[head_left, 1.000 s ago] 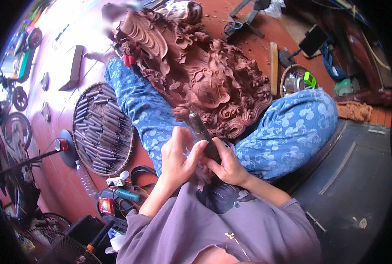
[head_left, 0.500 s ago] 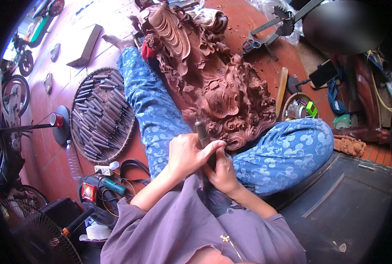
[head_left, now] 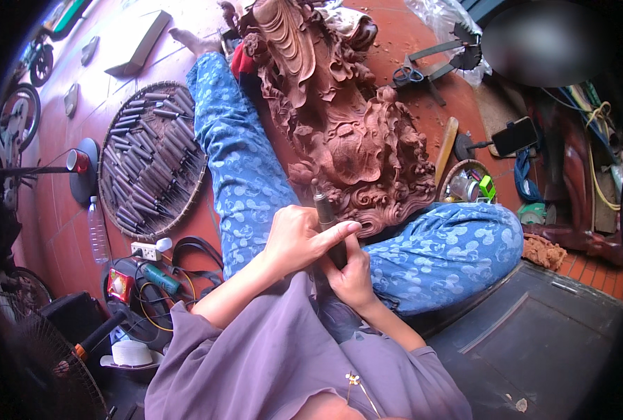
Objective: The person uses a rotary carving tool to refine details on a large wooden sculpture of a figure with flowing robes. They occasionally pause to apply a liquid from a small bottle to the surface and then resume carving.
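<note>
Both of my hands are closed around a dark cylindrical tool [head_left: 323,210] with a stepped metal end, held upright over my lap. My left hand [head_left: 292,239] wraps it from the left. My right hand [head_left: 353,274] grips lower down, and a thumb lies across the front of the tool. The tool's lower part is hidden by the fingers and my shirt. Just beyond its tip, between my legs, lies a large reddish-brown wood carving [head_left: 353,150] with a round-bellied figure, deep folds and curled forms. Whether the tip touches the carving I cannot tell.
A round woven tray [head_left: 101,168] full of chisels [head_left: 143,150] stands left of my leg. Nearby are a plastic bottle [head_left: 97,234], a power strip [head_left: 146,250] and cables. Rightward are scissors [head_left: 408,75], a small basket, and a phone [head_left: 514,136] on a stand.
My view has shifted slightly, so the tray and floor items sit farther left and higher or lower in the picture. Both hands keep the same grip on the tool.
</note>
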{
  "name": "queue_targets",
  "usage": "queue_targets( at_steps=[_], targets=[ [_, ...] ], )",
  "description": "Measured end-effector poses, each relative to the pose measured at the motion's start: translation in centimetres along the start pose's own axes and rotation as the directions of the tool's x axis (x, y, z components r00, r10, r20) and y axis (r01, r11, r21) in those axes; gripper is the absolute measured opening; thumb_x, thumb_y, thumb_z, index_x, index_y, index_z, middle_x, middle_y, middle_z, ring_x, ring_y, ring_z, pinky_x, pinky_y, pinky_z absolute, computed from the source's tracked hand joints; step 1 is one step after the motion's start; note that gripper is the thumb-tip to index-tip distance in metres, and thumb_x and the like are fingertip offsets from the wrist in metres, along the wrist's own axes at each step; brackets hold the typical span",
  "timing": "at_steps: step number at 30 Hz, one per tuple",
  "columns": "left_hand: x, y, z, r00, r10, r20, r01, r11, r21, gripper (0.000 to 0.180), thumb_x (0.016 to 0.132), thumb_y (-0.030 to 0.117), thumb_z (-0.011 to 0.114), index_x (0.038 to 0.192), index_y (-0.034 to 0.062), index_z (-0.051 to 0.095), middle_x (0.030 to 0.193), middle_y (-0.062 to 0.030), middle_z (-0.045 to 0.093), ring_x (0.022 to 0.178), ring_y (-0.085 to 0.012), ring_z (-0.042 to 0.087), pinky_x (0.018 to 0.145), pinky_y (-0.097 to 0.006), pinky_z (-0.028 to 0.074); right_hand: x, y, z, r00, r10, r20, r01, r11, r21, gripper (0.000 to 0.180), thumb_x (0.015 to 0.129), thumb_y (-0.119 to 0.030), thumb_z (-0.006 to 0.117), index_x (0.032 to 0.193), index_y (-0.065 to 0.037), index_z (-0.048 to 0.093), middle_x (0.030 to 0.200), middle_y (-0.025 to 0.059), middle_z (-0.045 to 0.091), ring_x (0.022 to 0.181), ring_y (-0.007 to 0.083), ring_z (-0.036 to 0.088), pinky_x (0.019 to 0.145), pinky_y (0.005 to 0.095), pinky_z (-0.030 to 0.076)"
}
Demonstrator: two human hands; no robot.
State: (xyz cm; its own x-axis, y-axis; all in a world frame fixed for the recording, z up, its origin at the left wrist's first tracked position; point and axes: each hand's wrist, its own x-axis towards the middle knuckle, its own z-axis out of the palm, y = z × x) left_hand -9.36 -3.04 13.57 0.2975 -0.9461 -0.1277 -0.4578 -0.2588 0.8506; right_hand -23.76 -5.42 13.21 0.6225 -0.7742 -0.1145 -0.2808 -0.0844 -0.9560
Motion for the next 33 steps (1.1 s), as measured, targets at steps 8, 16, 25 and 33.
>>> queue_targets(
  at_steps=[8,16,25,33],
  targets=[
    [-0.4,-0.6,0.4,0.999,0.010,-0.048,-0.015,0.994,-0.107,0.053,0.075,0.039,0.069,0.048,-0.0008,0.046,0.042,-0.0056,0.040,0.040,-0.0076,0.033,0.037,-0.030,0.028,0.2,-0.6,0.0,0.997,0.058,0.044,-0.058,0.998,0.020,0.026,0.077,-0.006,0.063,0.100,0.002,0.053,0.082,0.0185,0.063,0.079,0.0296,0.065,0.066,0.0349,0.048],
    [-0.4,-1.6,1.0,0.988,-0.091,0.124,0.131,0.921,-0.366,0.047,0.079,0.033,0.067,0.049,0.0033,0.045,0.047,0.0022,0.042,0.045,-0.0036,0.035,0.039,-0.026,0.028,-0.5,0.9,0.3,0.958,0.169,0.233,-0.245,0.904,0.350,0.018,0.082,-0.007,0.060,0.097,-0.001,0.054,0.076,0.0038,0.058,0.058,0.0149,0.056,0.056,0.0276,0.047],
    [0.4,-2.1,0.2,0.938,0.228,0.263,0.008,0.740,-0.673,0.038,0.082,0.026,0.058,0.055,0.0056,0.040,0.052,0.0010,0.037,0.049,-0.0081,0.034,0.044,-0.027,0.029,-1.6,-0.3,0.2,0.767,0.159,0.622,-0.631,0.363,0.686,0.020,0.087,-0.020,0.058,0.086,-0.005,0.045,0.063,-0.0017,0.041,0.045,0.0051,0.036,0.038,0.0169,0.028],
    [0.5,-1.8,2.8,0.977,0.173,0.125,0.104,0.127,-0.986,0.034,0.091,0.032,0.046,0.073,0.0030,0.045,0.060,-0.0093,0.049,0.054,-0.0202,0.053,0.054,-0.030,0.045,2.1,-4.7,-7.1,0.975,-0.129,0.179,0.196,0.879,-0.435,0.037,0.081,-0.030,0.063,0.101,0.002,0.059,0.083,0.0165,0.062,0.076,0.0279,0.062,0.066,0.0342,0.049]
  ],
)
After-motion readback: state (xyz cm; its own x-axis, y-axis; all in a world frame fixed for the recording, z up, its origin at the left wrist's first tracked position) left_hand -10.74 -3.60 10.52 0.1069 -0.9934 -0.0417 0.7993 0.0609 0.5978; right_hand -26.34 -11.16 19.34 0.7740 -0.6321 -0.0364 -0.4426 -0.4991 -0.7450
